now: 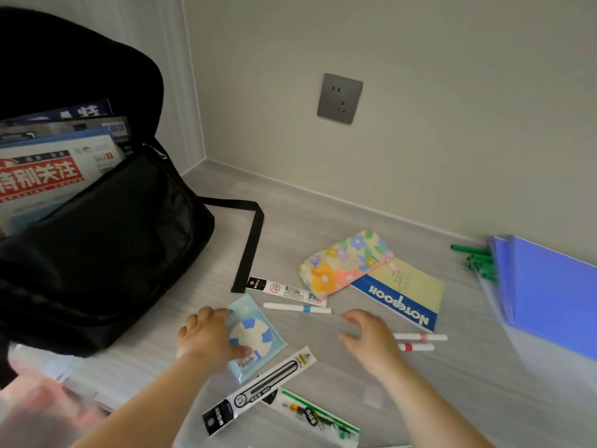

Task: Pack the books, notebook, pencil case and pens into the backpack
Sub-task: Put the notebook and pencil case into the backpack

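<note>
Books [48,176] stand in the backpack [113,253]; pencil case [342,263], notebook [407,292] and pens [420,337] lie on the worktop [323,215]. Your left hand [206,334] grips a pale blue packet [258,334]; your right hand [371,334], fingers relaxed, hovers beside the pens, probably the next things to gather.

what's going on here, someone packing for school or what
A person is packing a black backpack, which stands open at the left with books already sticking out of it. Their left hand grips a light blue packet on the grey surface, while the right hand is open, just left of two red-banded pens. The floral pencil case, lying partly on the notebook, and a blue-banded pen are not packed yet.
</note>
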Tool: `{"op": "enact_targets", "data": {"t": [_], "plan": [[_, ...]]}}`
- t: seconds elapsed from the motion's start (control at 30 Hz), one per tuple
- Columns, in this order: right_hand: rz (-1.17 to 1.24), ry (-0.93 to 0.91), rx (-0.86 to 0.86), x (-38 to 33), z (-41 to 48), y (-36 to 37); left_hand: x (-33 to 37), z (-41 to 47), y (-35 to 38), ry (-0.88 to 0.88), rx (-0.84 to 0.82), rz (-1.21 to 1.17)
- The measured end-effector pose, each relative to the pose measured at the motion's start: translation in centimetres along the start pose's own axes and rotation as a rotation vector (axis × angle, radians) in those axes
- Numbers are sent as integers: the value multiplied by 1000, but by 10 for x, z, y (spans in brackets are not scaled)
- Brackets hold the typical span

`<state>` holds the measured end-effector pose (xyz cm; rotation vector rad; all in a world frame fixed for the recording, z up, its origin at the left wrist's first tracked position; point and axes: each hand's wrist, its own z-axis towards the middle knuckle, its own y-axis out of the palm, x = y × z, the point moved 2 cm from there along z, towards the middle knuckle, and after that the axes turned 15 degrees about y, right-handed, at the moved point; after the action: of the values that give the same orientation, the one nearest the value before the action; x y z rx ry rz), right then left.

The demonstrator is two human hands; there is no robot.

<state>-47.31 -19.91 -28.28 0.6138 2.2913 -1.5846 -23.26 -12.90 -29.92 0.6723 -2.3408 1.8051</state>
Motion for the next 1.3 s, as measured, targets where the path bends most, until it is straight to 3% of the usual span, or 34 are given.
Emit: {"op": "enact_targets", "data": {"t": [0.2, 0.3, 0.4, 0.5, 0.6, 0.73, 0.97, 1.07, 1.2, 1.3], "plan": [[-84, 218, 249, 41, 60, -64, 13, 4, -5, -13, -45, 117], [-154, 315, 180, 62, 88, -85, 27, 7, 1, 1, -48, 97], [-270, 267, 66, 67, 112, -99, 51, 17, 6, 57, 11, 24], [-352, 274, 76, 62, 128, -116, 75, 39, -2, 125, 137, 6], [-433, 291, 60, 67, 134, -113, 94, 59, -7, 135, 152, 3], [-243, 304, -25, 75, 142, -107, 108, 87, -11, 114, 145, -60], [-139, 368, -172, 93, 160, -111, 132, 129, -11, 156, 86, -76], [-28, 319, -260, 90, 161, -111, 143, 149, -12, 169, 29, -86], [109, 186, -215, 87, 159, -115, 156, 170, -10, 183, -78, -78], [279, 102, -196, 83, 154, -121, 162, 176, -6, 180, -41, -47]]}}
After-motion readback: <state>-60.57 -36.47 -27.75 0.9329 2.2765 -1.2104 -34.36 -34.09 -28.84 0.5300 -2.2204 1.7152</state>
